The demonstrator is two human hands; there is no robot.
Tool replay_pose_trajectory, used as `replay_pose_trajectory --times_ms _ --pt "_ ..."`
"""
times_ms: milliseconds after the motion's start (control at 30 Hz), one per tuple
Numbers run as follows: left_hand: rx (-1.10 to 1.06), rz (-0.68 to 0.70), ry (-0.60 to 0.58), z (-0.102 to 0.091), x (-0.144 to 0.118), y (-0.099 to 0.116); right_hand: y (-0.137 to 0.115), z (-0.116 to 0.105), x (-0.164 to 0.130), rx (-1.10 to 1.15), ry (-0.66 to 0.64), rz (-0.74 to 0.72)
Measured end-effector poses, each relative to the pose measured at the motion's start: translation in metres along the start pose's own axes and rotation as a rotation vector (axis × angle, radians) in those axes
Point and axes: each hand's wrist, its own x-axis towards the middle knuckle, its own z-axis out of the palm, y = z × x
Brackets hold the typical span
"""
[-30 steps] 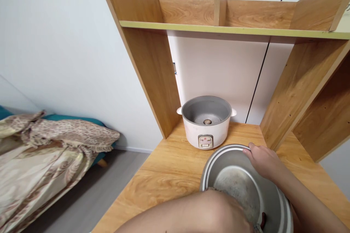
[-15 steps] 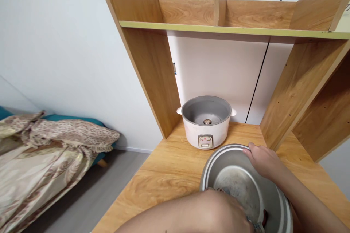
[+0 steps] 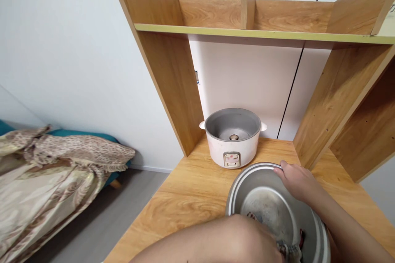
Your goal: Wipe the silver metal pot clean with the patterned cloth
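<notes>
A grey metal inner pot (image 3: 268,199) is tilted towards me over the desk, its inside facing up. My right hand (image 3: 294,178) grips the upper right part of its rim, fingers over the edge. Inside the pot, my left hand (image 3: 247,236) is bent down with its back to me, and most of its fingers are hidden. Bits of a patterned cloth (image 3: 291,250) with a dark red edge show around that hand, against the pot's inner wall. Behind the pot stands a white rice cooker body (image 3: 233,148), lidless, with its heating plate visible.
The wooden desk (image 3: 179,201) carries a shelf unit with a side panel (image 3: 169,86) on the left and an upright (image 3: 333,102) on the right. A shelf board (image 3: 262,35) crosses above the cooker. At left is a bed with rumpled covers (image 3: 61,172).
My left hand and the cloth have shifted slightly within the pot, and more of the cloth shows. My right hand, the pot and the cooker body stay in place.
</notes>
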Motion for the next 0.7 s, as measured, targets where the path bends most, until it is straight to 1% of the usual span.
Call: replay_pose_trajectory --times_ms 100,200,367,467,567,700 --pt "0.073 0.002 -0.002 -0.006 -0.007 0.005 0.0 0.0 0.0 0.004 0.004 -0.003" --pt "0.092 -0.013 -0.034 -0.01 -0.012 0.009 0.0 0.001 0.0 0.007 0.01 -0.004" --pt "0.114 -0.054 -0.07 -0.012 -0.011 0.012 0.0 0.001 0.0 0.0 0.014 -0.007" --pt "0.116 -0.085 -0.023 -0.009 -0.01 0.012 0.0 0.0 -0.001 -0.007 0.021 -0.012" --pt "0.143 -0.05 0.019 -0.005 -0.009 0.01 -0.002 -0.001 -0.003 -0.029 0.022 0.007" --pt "0.164 -0.001 -0.003 -0.003 -0.01 0.007 -0.005 -0.003 -0.006 -0.067 0.009 0.052"
